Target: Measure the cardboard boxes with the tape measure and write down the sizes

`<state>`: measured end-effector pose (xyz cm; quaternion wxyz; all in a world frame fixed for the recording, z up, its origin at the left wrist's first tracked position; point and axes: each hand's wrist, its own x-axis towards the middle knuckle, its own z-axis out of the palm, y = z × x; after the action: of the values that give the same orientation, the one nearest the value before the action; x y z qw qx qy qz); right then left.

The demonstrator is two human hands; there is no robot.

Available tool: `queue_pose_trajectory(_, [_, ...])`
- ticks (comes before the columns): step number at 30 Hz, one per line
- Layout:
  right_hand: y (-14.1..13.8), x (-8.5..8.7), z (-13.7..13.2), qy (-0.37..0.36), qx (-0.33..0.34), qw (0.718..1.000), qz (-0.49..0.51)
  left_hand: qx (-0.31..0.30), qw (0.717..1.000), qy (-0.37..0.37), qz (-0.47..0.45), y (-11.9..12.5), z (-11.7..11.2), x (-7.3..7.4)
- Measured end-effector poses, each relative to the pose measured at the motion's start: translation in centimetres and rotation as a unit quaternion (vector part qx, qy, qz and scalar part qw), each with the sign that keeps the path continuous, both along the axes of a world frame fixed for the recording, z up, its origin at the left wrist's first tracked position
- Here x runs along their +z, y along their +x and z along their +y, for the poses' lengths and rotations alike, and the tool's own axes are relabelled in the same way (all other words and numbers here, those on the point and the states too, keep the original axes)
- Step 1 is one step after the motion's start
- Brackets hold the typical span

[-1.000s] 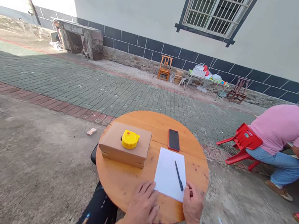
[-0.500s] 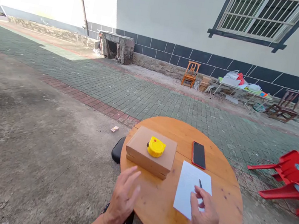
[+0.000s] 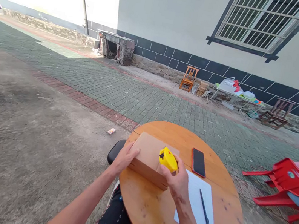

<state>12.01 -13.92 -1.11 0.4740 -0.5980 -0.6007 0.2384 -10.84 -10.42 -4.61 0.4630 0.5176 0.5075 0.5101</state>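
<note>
the right hand point(image 3: 176, 172) has left the paper point(image 3: 194, 188) and lifted the tape measure point(image 3: 168, 160); it pinches it between thumb and fingers just above the box's point(image 3: 149, 150) right end. the left hand point(image 3: 126, 158) has closed on the near left corner, thumb on top, so the work now seems centred on these two. the box is matt brown cardboard, square-edged, on the left of the round, knotted wooden table point(image 3: 145, 203); the tape measure is smooth, rounded, yellow.

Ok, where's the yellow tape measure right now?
In the head view, just right of centre, the yellow tape measure is held in the right hand, at the right end of the cardboard box.
</note>
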Motion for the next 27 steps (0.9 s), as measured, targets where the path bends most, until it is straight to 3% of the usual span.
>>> queue_pose_trajectory(4, [2.4, -0.3, -2.2, 0.007, -0.094, 0.972, 0.215, -0.017, 0.999, -0.006, -0.04, 0.8, -1.5, 0.4])
queue_pose_trajectory(7, [3.1, -0.4, -3.5, 0.01, -0.069, 0.937, 0.343, -0.002, 0.998, -0.013, -0.063, 1.1, -3.8, -0.2])
queue_pose_trajectory(10, [3.5, -0.3, -5.4, 0.019, -0.027, 0.901, 0.432, 0.033, 0.997, -0.003, -0.073, 1.0, -6.4, -2.6])
queue_pose_trajectory(13, [4.6, -0.4, -7.9, 0.033, -0.045, 0.871, 0.488, 0.067, 0.997, 0.024, -0.044, 1.2, -9.0, -6.1])
queue_pose_trajectory(16, [5.8, -0.9, -9.7, 0.034, -0.069, 0.858, 0.509, 0.081, 0.997, 0.019, 0.0, 2.3, -11.1, -9.0])
queue_pose_trajectory(18, [6.2, -1.2, -10.2, 0.031, -0.078, 0.855, 0.511, 0.091, 0.995, 0.013, 0.024, 3.2, -11.8, -10.1])
queue_pose_trajectory(21, [6.3, -1.5, -9.9, 0.028, -0.078, 0.856, 0.51, 0.112, 0.993, 0.014, 0.044, 4.1, -12.0, -10.1])
queue_pose_trajectory(27, [6.9, -1.2, -9.6, 0.062, -0.082, 0.865, 0.491, 0.077, 0.995, -0.009, 0.068, 3.3, -11.6, -7.8])
